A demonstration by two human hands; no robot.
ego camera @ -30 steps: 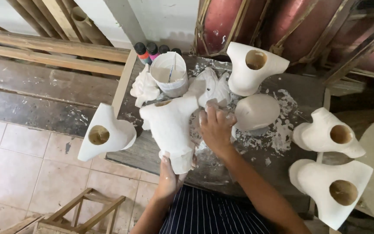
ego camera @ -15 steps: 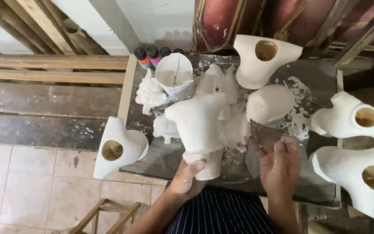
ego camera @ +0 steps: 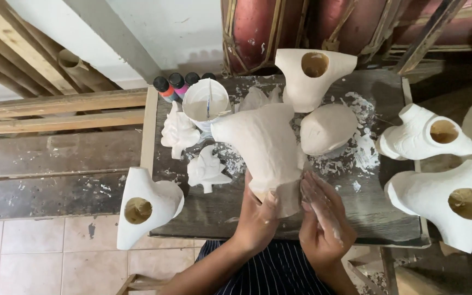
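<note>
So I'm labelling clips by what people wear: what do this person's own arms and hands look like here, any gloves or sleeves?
No gloves and no sleeves show: both forearms are bare to the picture's lower edge. The left hand and right hand are dusted with white powder, thickest along the right hand's fingers. No rings, watch or bracelets can be seen. Below the arms there is dark cloth with thin pale stripes.

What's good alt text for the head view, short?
A person's left hand grips the base of a white plaster torso-shaped cast over a dark wooden worktable, and the plaster-dusted right hand rests against its lower edge. Similar white hollow casts, a white plastic cup and small paint bottles surround it.
</note>
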